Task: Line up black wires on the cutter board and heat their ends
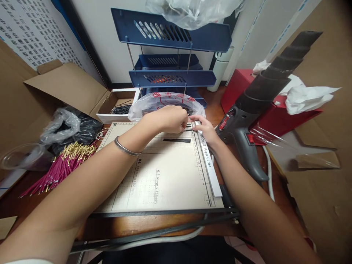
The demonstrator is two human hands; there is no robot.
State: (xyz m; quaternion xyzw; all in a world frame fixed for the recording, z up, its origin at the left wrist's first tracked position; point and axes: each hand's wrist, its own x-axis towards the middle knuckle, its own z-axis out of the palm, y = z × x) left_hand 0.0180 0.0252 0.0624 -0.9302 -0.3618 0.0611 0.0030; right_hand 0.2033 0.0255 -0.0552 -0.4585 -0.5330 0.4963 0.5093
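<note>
My left hand (176, 119) is closed over the far right part of a cream paper cutter board (165, 176). Its curled fingertips are mostly hidden, and so is whatever they hold. Just right of it, my right hand (205, 130) rests by the far end of the white cutter rail (209, 165), thumb and fingers apart. The thumb tip is near a short thin black piece (188, 125) between the two hands. Nearer to me, a small bundle of thin black strips (177, 140) lies flat on the board.
Behind the hands sits a clear plastic bag (145, 106) with red print. A blue tiered rack (173, 79) stands farther back. Magenta wires with gold tips (63, 165) lie left, near an open cardboard box (71, 86). A grey heat gun (250, 121) and red tissue box (236, 88) stand right.
</note>
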